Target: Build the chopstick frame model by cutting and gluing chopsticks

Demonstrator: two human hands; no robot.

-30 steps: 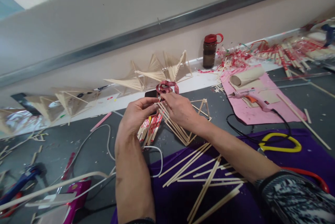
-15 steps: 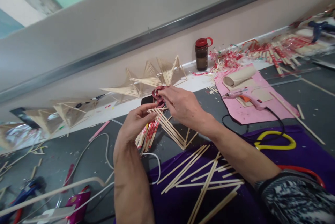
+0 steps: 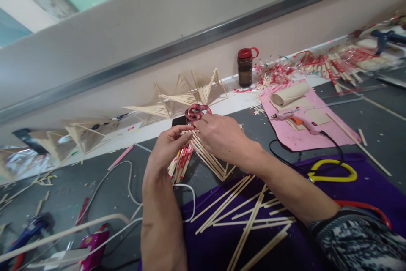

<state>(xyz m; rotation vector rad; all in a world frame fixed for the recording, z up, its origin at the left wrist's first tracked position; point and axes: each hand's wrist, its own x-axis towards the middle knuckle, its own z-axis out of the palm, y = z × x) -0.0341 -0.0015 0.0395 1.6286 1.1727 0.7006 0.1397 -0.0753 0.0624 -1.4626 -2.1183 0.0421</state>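
Where I stand, a dark grey tabletop point(image 3: 377, 127) fills most of the view, littered with pale splinters. Over its near side lies a soft, matte purple cloth point(image 3: 374, 182), and on the right a flat pink sheet point(image 3: 292, 138). Along the far edge, fan-shaped stick structures point(image 3: 152, 110) stand in a row, their slats twisting into curved surfaces.

At the middle, just beyond the cloth, sits the stick frame point(image 3: 207, 154): slim, smooth, straight-edged wooden lengths laid side by side like slats. Its long axis slants from far left to near right, the far end pointing up into the person's fingers, the near end meeting in a corner.

The left hand point(image 3: 163, 148) has thumb and fingers pinched on that far end. The right hand point(image 3: 223, 135) bends over the frame from the right; its fingertips are partly hidden, so I can't tell whether they're closed on anything.

Loose sticks point(image 3: 249, 222) crisscross the cloth. Farther off is a translucent brown bottle point(image 3: 245, 70) with a red lid, then a pink plastic glue gun point(image 3: 304, 117) beside a dull cardboard roll point(image 3: 292, 94).
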